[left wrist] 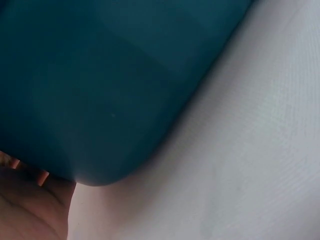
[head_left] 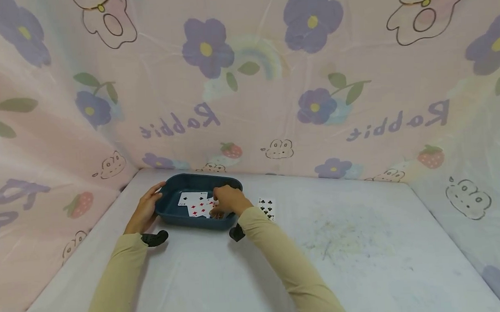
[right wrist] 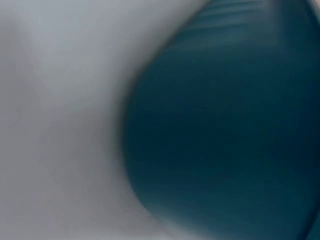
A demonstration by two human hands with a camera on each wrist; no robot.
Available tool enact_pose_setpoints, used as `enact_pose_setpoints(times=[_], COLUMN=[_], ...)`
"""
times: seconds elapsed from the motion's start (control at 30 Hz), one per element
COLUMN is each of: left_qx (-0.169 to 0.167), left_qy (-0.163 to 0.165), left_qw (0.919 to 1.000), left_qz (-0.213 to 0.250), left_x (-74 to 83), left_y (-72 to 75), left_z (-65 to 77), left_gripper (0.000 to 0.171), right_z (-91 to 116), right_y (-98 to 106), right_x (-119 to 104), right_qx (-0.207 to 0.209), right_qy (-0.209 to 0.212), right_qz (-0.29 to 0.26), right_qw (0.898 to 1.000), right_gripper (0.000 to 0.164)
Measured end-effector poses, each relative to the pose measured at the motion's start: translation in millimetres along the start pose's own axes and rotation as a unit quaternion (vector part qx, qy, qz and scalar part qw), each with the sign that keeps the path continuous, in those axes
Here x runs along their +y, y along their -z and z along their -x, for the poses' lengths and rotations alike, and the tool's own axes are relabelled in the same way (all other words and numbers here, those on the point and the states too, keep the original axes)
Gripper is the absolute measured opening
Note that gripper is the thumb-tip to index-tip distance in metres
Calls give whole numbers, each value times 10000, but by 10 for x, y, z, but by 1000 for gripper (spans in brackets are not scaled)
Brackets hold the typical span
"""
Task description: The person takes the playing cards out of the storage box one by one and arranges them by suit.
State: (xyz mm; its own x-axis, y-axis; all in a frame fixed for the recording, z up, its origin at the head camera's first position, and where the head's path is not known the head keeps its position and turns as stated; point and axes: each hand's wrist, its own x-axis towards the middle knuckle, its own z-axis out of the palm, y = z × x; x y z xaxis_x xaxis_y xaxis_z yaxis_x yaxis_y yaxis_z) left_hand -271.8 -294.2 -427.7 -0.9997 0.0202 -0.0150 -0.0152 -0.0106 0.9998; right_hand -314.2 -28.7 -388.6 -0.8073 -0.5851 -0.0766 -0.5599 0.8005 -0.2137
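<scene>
We see a dark blue-green basin (head_left: pixel 190 222) at the far left of the white table (head_left: pixel 205 279), close to the foot of the patterned curtain (head_left: pixel 256 118). The left hand (head_left: pixel 145 209) holds its left end, with fingers bent about the outer wall and reaching up to the rim at the far left corner. The right hand (head_left: pixel 228 201) comes over the near right part of the basin, its knuckles high and its fingers bent down to the cards at the bottom; we cannot tell whether they pinch one or only touch.

Inside, left of the right hand, we find a spade card (head_left: pixel 192 196) lying face up, partly under a diamond card (head_left: pixel 198 208), which is on its near side. A clubs card (head_left: pixel 266 205) lies face up on the table, just right of the basin and beside the right sleeve (head_left: pixel 292 266). We see a black wrist mount (head_left: pixel 155 238) at the cuff of the left sleeve (head_left: pixel 117 278), and another black mount (head_left: pixel 236 232) by the right cuff. Faint dark smudges (head_left: pixel 346 240) mark the table farther right. The right wrist view (quite blurred) gives us little beyond the basin's outer wall and the pale tabletop.
</scene>
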Motion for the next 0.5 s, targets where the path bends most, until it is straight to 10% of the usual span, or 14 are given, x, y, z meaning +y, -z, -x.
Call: enact_pose_setpoints(times=[0.5], left_qx=[34], left_qy=[5], left_qw=[9999], left_qz=[-130], left_x=[-12], left_y=[-4], left_z=[0], left_gripper=[48], right_z=[61], right_y=[-26], right_x=[-147], right_qx=[-75], right_qy=[-397], right_qz=[1208], right_qw=[9919], right_gripper=[70])
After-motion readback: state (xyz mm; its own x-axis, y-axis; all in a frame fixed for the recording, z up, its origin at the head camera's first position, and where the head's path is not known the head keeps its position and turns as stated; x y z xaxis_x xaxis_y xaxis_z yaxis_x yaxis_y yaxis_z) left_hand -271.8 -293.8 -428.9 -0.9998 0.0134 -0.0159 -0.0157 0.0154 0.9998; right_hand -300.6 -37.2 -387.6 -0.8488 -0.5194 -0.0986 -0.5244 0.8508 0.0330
